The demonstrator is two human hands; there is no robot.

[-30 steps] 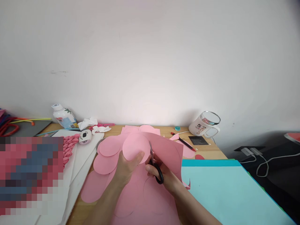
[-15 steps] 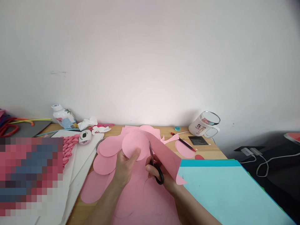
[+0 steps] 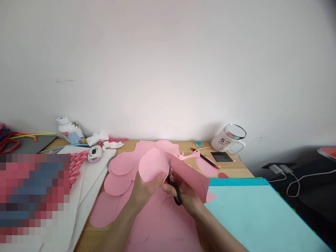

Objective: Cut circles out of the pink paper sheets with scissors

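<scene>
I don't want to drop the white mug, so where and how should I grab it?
Probably best by its handle, coming from the right: that loop sticks out on the mug's right side, with a gap your fingers could likely go through. The back looks harder to reach, close to the wall. Mind the black card in front.

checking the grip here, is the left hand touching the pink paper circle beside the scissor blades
Touching. The head view shows the left hand gripping the pink paper circle, its thumb lying over the lower right edge.
</scene>
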